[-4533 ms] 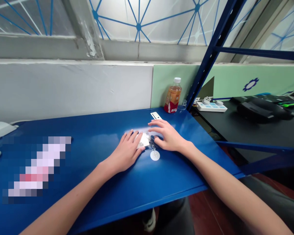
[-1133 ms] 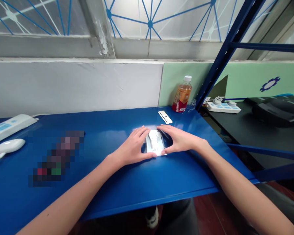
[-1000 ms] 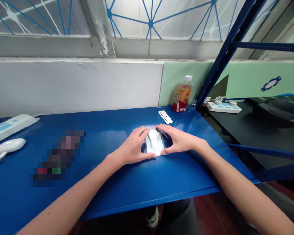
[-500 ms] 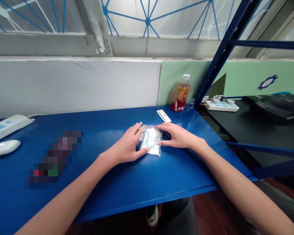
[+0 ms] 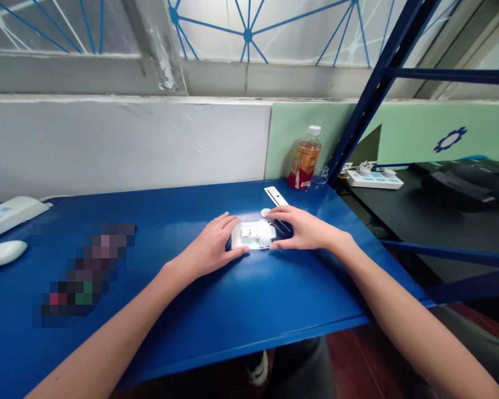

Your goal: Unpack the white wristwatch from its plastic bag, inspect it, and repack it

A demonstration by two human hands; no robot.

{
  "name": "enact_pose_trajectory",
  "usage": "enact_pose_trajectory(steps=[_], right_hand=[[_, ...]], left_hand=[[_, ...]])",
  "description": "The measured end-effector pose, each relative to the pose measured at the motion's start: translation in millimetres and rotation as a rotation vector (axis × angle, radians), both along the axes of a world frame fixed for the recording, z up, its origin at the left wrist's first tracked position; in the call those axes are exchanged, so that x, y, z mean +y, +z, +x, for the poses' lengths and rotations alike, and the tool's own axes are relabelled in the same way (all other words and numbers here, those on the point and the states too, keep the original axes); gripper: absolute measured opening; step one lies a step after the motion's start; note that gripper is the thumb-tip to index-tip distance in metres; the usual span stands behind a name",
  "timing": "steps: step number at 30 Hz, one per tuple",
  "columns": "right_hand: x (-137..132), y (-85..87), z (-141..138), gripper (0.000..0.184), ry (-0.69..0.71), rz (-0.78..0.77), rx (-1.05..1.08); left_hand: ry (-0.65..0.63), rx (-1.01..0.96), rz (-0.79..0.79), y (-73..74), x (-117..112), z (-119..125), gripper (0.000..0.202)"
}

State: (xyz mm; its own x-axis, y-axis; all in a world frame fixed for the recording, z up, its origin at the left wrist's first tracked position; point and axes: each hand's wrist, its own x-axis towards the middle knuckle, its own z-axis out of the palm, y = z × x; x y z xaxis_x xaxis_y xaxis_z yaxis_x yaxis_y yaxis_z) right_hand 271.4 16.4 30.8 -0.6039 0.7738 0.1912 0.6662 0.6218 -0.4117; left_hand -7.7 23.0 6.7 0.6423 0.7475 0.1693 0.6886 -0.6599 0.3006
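A small clear plastic packet [image 5: 253, 235] with white pieces inside lies on the blue table, its long side running left to right. At its left end, my left hand [image 5: 211, 241] grips the edge, thumb at the near side and fingers at the far side. My right hand [image 5: 301, 228] spans the right end in the same way, thumb near and fingers far. By the right fingertips is a small white round piece [image 5: 265, 213]. Glare blurs the packet's contents, and the exact finger contact is partly hidden.
Behind the hands lies a white card strip [image 5: 275, 195]. A drink bottle [image 5: 305, 158] and a clear cup [image 5: 320, 175] stand by the blue frame post [image 5: 368, 105]. A power strip [image 5: 14, 215], a white rounded object [image 5: 4, 253] and a pixelated item [image 5: 87, 266] lie left.
The packet has turned from lengthwise to crosswise between my hands. A white round piece now shows at the right fingertips. The view has shifted slightly.
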Motion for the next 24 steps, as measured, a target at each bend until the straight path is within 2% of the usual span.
enact_pose_trajectory(steps=[10, 20, 24], right_hand=[[1.6, -4.7, 0.5, 0.068, 0.001, -0.022, -0.009], [0.9, -6.9, -0.2, 0.060, 0.035, 0.003, -0.003], [-0.9, -6.5, 0.7, 0.075, 0.030, -0.004, -0.012]], left_hand=[[0.038, 0.007, -0.063, 0.4, -0.7, 2.7, 0.072], [-0.096, -0.017, -0.008, 4.9, -7.1, 5.9, 0.054], [-0.094, -0.003, 0.002, 4.0, -6.4, 5.8, 0.056]])
